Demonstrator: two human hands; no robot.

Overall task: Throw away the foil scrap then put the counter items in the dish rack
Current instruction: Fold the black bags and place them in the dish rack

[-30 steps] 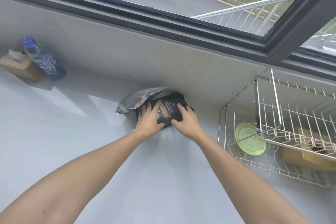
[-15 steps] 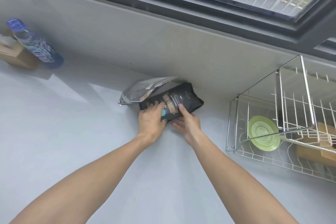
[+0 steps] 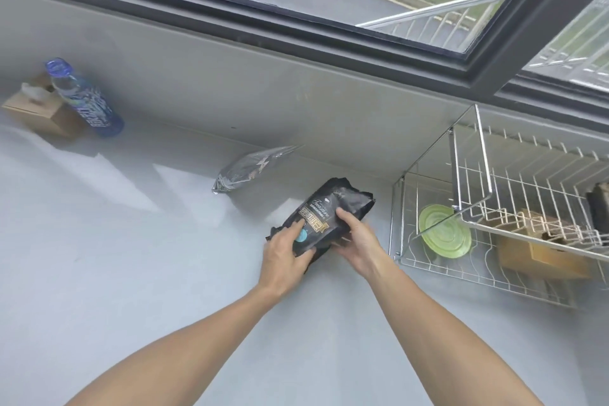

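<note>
Both hands on the black glossy coffee-style pouch with gold lettering [image 3: 324, 219], centre of frame: left hand [image 3: 284, 252] closed around its lower end, index finger pressed on the front; right hand [image 3: 357, 242] wrapped round the right edge, thumb on top. Pouch looks lifted just off the pale grey counter [image 3: 131, 257], tilted, top pointing to upper right, just left of the chrome wire dish rack [image 3: 487, 208] at right of frame. Rack's lower tier already has a round green lid or plate [image 3: 445, 231] and a tan wooden block-like item [image 3: 540, 252]; dark thing at far right edge, can't tell what. Crumpled silver foil bag [image 3: 250, 170] lies on counter against the wall, above-left of the pouch, apart from it. Whether this is the foil scrap is unclear; no bin in view. Upper left: blue-labelled plastic water bottle [image 3: 84, 99] leaning by a brown cardboard tissue box [image 3: 39, 107]. Judgement: mid-task, pouch on its way to the rack; silver bag, bottle and box remain.
</note>
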